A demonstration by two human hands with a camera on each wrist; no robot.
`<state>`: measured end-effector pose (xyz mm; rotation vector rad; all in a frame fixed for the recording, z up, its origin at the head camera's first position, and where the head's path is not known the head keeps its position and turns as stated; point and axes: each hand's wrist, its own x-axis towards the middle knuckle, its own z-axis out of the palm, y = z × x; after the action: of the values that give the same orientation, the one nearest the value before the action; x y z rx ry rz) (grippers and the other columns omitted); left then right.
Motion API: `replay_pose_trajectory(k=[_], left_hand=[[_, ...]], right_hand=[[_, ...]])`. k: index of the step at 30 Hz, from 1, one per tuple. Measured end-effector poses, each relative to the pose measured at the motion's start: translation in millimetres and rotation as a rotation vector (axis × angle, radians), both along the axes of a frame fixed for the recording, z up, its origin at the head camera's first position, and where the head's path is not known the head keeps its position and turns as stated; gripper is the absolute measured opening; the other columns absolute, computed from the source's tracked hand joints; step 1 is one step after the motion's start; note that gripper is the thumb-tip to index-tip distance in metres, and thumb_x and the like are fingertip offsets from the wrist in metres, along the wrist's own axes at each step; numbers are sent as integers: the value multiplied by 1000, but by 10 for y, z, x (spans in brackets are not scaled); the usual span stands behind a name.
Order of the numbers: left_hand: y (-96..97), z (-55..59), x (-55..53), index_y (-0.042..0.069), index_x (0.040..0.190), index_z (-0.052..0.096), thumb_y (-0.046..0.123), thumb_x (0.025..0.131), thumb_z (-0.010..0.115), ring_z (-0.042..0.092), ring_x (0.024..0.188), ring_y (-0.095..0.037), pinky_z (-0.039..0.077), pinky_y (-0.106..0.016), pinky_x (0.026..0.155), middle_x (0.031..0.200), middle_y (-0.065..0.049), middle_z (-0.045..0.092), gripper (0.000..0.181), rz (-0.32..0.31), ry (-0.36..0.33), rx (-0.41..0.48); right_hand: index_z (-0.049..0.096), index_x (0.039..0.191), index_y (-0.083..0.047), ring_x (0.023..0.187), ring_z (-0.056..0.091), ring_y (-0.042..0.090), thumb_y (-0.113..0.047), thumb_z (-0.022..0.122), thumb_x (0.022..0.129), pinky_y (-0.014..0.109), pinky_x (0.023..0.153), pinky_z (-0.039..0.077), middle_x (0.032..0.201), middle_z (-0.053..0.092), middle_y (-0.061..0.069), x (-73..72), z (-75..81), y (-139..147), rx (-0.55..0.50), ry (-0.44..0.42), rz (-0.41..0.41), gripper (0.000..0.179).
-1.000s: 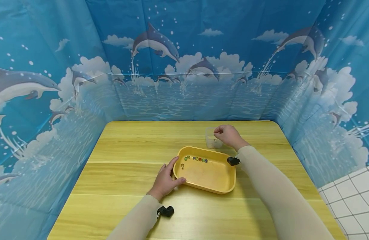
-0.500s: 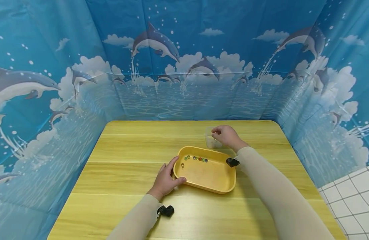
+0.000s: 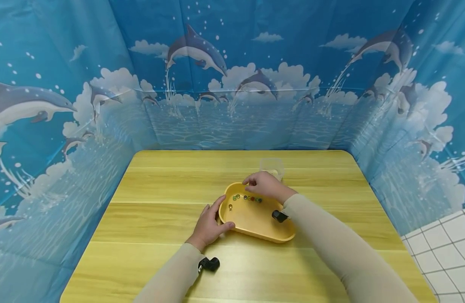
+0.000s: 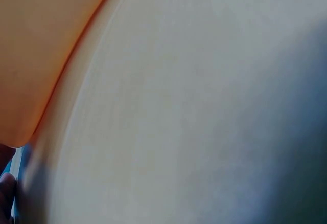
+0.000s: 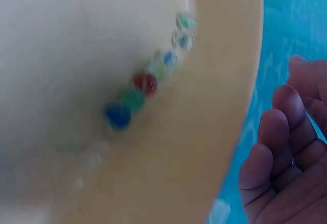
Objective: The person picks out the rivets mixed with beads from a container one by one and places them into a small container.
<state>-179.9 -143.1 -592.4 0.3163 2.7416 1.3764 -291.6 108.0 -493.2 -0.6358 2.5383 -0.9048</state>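
In the head view, a yellow rectangular tray (image 3: 259,235) with rounded corners sits mid-table. Several glass marbles (image 3: 252,199) line its far inner side, and golden ones (image 3: 230,207) lie near its left end. My left hand (image 3: 209,227) grips the tray's left end, fingers along the end and thumb at the near rim. Over the tray's far side hovers my right hand (image 3: 265,185), thumb and fingertips apart. The right wrist view has its fingers (image 5: 273,127) loosely bent beside the rim, with nothing visible between them. Blue, green and red marbles (image 5: 145,84) show there too.
A clear plastic container (image 3: 272,163) stands behind the tray, partly hidden by my right hand. The wooden table (image 3: 160,185) is bordered by blue dolphin-print curtain (image 3: 232,118). White tiles (image 3: 444,248) show at the lower right.
My right hand has left the clear container, moving left and nearer to come over the tray, its thumb and fingers parting. The left hand stays on the tray's end.
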Motion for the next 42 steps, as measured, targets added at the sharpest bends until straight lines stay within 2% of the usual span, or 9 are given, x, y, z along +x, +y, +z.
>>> replay_pose_trajectory(k=[4, 8, 10, 19, 28, 36, 42], left_hand=[[0, -1, 0, 34, 164, 36, 45, 86, 86, 40, 153, -44, 16, -61, 133, 159, -5, 56, 93, -2, -1, -3], [-3, 0, 7, 35, 164, 37, 48, 86, 86, 37, 154, -47, 17, -62, 132, 158, -4, 56, 93, 1, -4, -5], [-4, 3, 9, 36, 164, 37, 49, 86, 85, 36, 154, -48, 17, -61, 132, 158, -4, 56, 93, 3, -6, -4], [-2, 22, 16, 34, 164, 37, 47, 86, 85, 33, 154, -52, 19, -63, 131, 157, -6, 57, 92, 6, 2, -18], [-1, 13, 15, 34, 164, 38, 46, 86, 86, 32, 153, -55, 20, -64, 131, 155, -7, 59, 93, 4, 6, -17], [-8, 7, 8, 34, 164, 37, 47, 86, 86, 35, 153, -51, 19, -62, 132, 156, -5, 58, 93, -2, 4, -12], [-11, -5, 1, 35, 164, 36, 48, 86, 86, 36, 153, -51, 19, -62, 132, 155, -5, 59, 94, -7, 14, -18]], right_hand=[[75, 129, -8, 69, 66, 22, -20, 71, 102, 29, 62, 52, 88, 76, 10, 60, -80, -111, 12, -1, 62, 30], [77, 125, -7, 66, 56, 11, -18, 72, 101, 27, 63, 49, 83, 70, -1, 98, -136, -196, 35, 47, 112, 27], [78, 123, -8, 67, 55, 10, -18, 72, 100, 27, 63, 48, 82, 68, -4, 110, -160, -227, 49, 59, 127, 26], [78, 123, -11, 71, 58, 10, -19, 72, 101, 26, 65, 51, 85, 71, -6, 144, -261, -330, 78, 43, 161, 25], [79, 122, -14, 77, 62, 8, -20, 73, 101, 27, 72, 55, 95, 75, -8, 208, -283, -388, 98, 11, 165, 23], [80, 120, -13, 79, 62, 8, -18, 73, 100, 29, 77, 56, 92, 75, -9, 224, -308, -413, 95, 3, 186, 22], [81, 116, -13, 76, 59, 9, -16, 73, 100, 27, 75, 52, 89, 72, -9, 215, -355, -427, 91, 20, 221, 18]])
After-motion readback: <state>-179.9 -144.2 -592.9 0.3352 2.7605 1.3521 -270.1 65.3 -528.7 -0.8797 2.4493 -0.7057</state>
